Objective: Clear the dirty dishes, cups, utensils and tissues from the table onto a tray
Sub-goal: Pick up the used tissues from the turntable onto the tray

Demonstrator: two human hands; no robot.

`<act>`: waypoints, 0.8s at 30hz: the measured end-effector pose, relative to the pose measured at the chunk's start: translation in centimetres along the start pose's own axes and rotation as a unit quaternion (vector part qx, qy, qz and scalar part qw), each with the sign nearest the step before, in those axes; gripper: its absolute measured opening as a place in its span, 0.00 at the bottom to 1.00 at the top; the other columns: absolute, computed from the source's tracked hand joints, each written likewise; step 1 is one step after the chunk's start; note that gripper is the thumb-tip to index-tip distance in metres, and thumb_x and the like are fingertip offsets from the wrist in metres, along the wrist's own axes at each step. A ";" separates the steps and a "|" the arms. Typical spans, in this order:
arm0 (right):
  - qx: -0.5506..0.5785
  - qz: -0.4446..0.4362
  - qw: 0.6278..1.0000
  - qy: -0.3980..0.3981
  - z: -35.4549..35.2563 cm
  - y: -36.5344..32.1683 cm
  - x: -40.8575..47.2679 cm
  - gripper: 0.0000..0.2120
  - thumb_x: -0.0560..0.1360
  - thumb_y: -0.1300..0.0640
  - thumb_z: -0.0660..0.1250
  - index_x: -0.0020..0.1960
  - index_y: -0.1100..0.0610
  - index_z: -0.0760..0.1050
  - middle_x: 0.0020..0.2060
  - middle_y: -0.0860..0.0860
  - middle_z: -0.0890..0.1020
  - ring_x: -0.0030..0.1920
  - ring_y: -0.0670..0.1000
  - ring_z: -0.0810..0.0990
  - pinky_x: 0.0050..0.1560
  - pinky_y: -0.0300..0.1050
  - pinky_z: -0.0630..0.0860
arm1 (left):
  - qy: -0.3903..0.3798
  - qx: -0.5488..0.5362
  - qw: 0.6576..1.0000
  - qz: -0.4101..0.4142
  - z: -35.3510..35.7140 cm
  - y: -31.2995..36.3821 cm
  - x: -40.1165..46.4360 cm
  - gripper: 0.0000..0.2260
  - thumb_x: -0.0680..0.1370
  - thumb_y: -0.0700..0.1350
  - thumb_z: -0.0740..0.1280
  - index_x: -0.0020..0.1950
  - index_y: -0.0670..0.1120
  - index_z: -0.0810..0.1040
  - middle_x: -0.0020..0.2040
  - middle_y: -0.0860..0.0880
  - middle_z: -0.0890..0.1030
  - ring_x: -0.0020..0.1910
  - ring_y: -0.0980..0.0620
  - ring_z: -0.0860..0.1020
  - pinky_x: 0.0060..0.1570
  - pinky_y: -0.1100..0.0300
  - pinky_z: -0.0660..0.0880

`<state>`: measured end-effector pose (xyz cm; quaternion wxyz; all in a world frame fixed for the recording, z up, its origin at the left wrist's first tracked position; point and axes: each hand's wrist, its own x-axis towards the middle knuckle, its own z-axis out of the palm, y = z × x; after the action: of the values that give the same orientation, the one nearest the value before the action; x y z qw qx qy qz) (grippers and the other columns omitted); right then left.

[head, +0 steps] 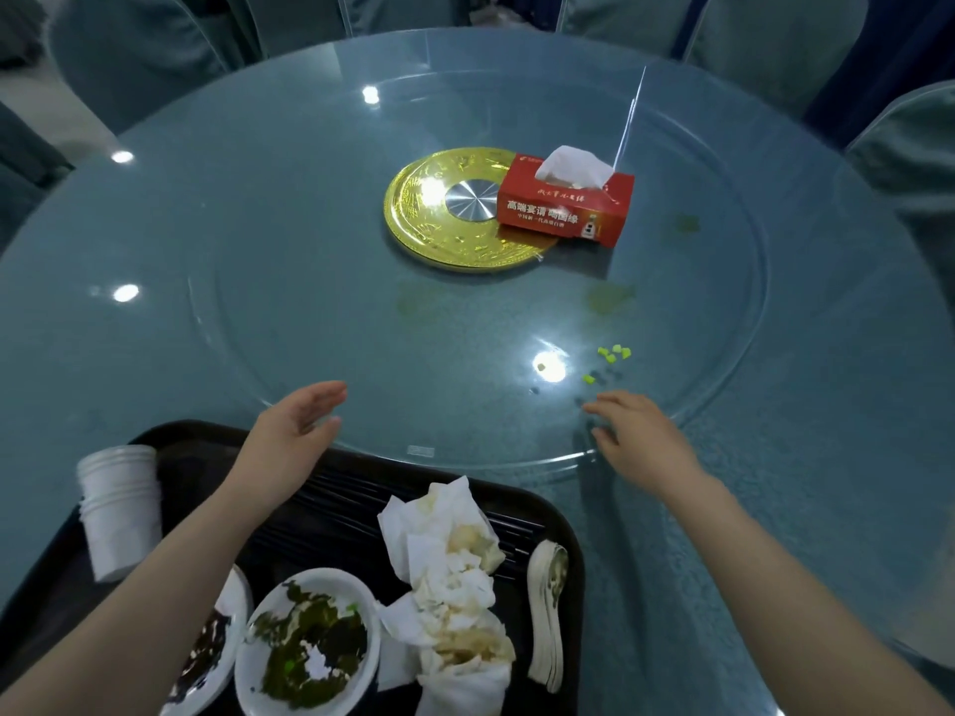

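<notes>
Tray (568, 571) loaded: stacked paper cups (121, 509), dirty bowls (310, 643), crumpled tissues (449, 576), spoons (549, 607). My left hand (299, 421) and right hand (638, 431) hover open, empty. Left on table (258, 224): green scraps (612, 356) (tissue box (566, 201) likely stays).

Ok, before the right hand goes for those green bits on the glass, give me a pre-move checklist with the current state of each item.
1. Right hand empty, fingers relaxed: ok.
2. Left hand empty, clear of the path: ok.
3. Green vegetable bits in view, just beyond the right hand: ok.
4. Glass turntable otherwise clean: not ok, greasy smears remain.
5. Room on the black tray: cannot tell, crowded with used tissues, bowls, paper cups.
6. Whether the turntable is still: cannot tell.
</notes>
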<state>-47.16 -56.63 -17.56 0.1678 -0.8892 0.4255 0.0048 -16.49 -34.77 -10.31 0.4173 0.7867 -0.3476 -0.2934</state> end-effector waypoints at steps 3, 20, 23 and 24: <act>0.023 0.038 0.998 0.038 -0.3 0.2 1.3 0.20 0.77 0.57 0.63 0.69 0.52 0.71 0.69 0.52 0.70 0.67 0.57 0.67 0.66 0.51 0.67 | -0.019 0.015 1.000 0.004 0.5 -0.2 1.0 0.16 0.78 0.32 0.64 0.62 0.46 0.75 0.60 0.50 0.78 0.63 0.54 0.74 0.66 0.57 0.67; -0.070 -0.177 0.981 -0.025 1.9 -2.8 6.2 0.25 0.79 0.68 0.53 0.75 0.54 0.63 0.75 0.49 0.62 0.74 0.51 0.61 0.71 0.47 0.63 | -0.161 0.315 0.932 0.083 8.3 0.6 6.5 0.28 0.79 0.47 0.64 0.77 0.56 0.58 0.79 0.50 0.51 0.76 0.51 0.57 0.68 0.61 0.58; -0.031 -0.213 0.976 0.043 1.6 -3.7 5.6 0.21 0.74 0.72 0.58 0.66 0.64 0.74 0.65 0.59 0.75 0.64 0.62 0.74 0.61 0.55 0.74 | -0.161 0.372 0.909 0.098 10.2 0.9 7.0 0.28 0.80 0.49 0.62 0.78 0.54 0.55 0.78 0.44 0.52 0.75 0.43 0.57 0.71 0.56 0.54; -0.026 -0.222 0.972 0.073 1.7 -3.9 5.3 0.21 0.71 0.73 0.59 0.62 0.66 0.76 0.61 0.61 0.78 0.59 0.64 0.77 0.56 0.58 0.77 | -0.155 0.386 0.904 0.098 10.7 1.0 7.2 0.27 0.80 0.50 0.62 0.77 0.54 0.56 0.78 0.43 0.54 0.74 0.42 0.58 0.71 0.54 0.56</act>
<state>-40.61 -57.86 -18.86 0.1100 -0.9636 0.2280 -0.0866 -20.64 -45.72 -15.83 0.0488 0.7929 -0.5692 -0.2122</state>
